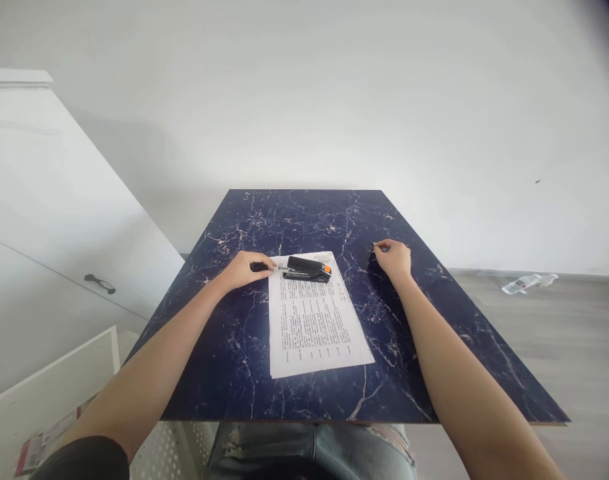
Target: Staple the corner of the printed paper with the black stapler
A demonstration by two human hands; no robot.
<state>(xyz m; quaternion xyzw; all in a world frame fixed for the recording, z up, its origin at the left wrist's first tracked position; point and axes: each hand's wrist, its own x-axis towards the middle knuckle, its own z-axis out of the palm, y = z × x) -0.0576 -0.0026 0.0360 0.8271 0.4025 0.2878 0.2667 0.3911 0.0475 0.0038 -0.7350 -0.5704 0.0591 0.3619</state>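
Note:
A black stapler with an orange patch on its right end lies on the upper part of printed sheets of paper. A thin metal piece sticks out of its left end. My left hand pinches at the tip of that piece, thumb and forefinger together. To the right of the paper, my right hand is just over the table, its thumb and fingers closed in a pinch. Something tiny may be between those fingertips, too small to make out.
The dark blue marbled table has its far edge near a white wall. To the left is a white cabinet, with an open-topped white box below. A clear plastic item lies on the floor at the right.

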